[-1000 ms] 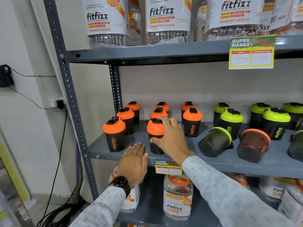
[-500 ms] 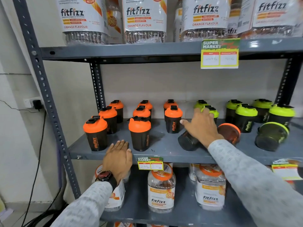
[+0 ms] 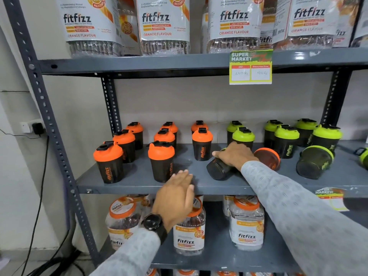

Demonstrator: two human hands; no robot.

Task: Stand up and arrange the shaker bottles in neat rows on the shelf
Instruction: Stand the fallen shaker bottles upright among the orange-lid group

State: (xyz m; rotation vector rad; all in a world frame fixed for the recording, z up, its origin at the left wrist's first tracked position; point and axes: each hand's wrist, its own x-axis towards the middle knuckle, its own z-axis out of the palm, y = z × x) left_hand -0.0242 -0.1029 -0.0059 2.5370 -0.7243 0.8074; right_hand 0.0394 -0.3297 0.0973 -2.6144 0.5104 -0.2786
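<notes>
Right hand [image 3: 235, 155] closing fingers around toppled green-lid shaker [image 3: 219, 169] lying on middle shelf [image 3: 139, 184]. Left hand [image 3: 175, 196] hovering empty, fingers loose. Next likely: tipping shaker upright into green row.

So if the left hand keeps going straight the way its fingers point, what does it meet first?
Likely the front orange-lidded shaker standing just beyond the left hand, whose fingertips point up and slightly right at its base; depth is unclear.
</notes>
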